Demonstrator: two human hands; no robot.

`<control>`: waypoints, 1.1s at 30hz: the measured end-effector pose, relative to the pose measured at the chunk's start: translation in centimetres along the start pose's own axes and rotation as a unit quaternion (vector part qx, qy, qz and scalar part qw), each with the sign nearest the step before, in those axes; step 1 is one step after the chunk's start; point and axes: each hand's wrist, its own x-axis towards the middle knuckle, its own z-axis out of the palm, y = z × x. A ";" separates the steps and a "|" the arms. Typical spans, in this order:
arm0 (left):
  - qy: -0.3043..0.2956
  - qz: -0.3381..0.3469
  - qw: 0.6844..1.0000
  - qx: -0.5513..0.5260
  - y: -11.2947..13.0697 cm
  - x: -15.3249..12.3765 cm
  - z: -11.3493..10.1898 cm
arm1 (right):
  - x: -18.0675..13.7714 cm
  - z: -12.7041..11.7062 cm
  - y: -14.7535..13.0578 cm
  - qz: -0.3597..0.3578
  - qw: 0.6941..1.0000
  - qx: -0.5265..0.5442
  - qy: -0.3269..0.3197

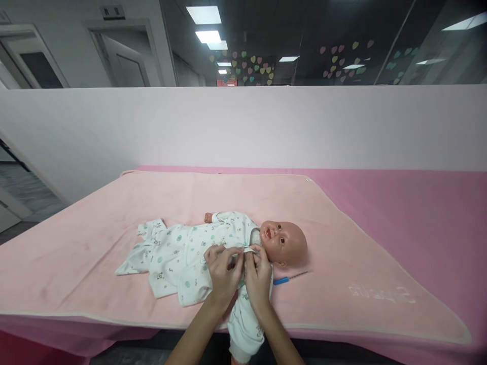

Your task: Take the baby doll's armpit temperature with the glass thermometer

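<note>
A baby doll (283,242) lies on its back, its head to the right, in a white printed baby outfit (198,238). At the doll's neck and chest, my left hand (222,271) pinches the outfit's edge between thumb and fingers. Right beside it, my right hand (258,276) is closed on the same edge, close to the doll's chin. Whether a tie or a snap lies between the fingertips is too small to tell. One sleeve (245,319) hangs toward me beneath my wrists. The outfit's legs spread flat to the left.
A thin stick with a blue handle (281,281) lies by the doll's head. Under everything is a peach blanket (342,243) over a pink table cover (426,213). A white low wall (243,126) stands behind, with dark glass above it. The table's front edge is near my forearms.
</note>
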 end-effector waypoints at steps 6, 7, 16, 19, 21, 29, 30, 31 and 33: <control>-0.001 0.004 1.000 -0.005 0.0 0.0 0.0 | 0.0 0.1 0.2 -0.004 1.000 0.004 0.010; -0.001 0.004 1.000 -0.006 0.0 0.0 0.0 | 0.0 0.1 0.2 -0.002 1.000 0.004 0.009; -0.011 0.005 1.000 -0.002 -0.2 -0.1 0.2 | 0.0 0.2 0.2 -0.010 1.000 0.005 0.018; -0.014 0.004 1.000 -0.002 -0.2 -0.1 0.1 | 0.0 0.2 0.2 -0.013 1.000 0.002 0.021; -0.016 0.006 1.000 0.000 -0.1 -0.1 0.1 | 0.0 0.2 0.1 -0.014 1.000 0.002 0.022; -0.022 0.001 1.000 -0.003 -0.1 -0.1 0.1 | 0.0 0.2 0.1 -0.006 1.000 0.005 0.017; -0.024 0.002 1.000 -0.001 -0.1 -0.1 0.1 | 0.0 0.2 0.0 -0.007 1.000 0.005 0.018; -0.025 0.002 1.000 0.001 -0.1 -0.1 0.1 | 0.0 0.2 0.0 -0.009 1.000 0.006 0.019; -0.029 0.002 1.000 0.007 -0.1 -0.1 0.1 | 0.0 0.2 -0.1 -0.014 1.000 0.008 0.021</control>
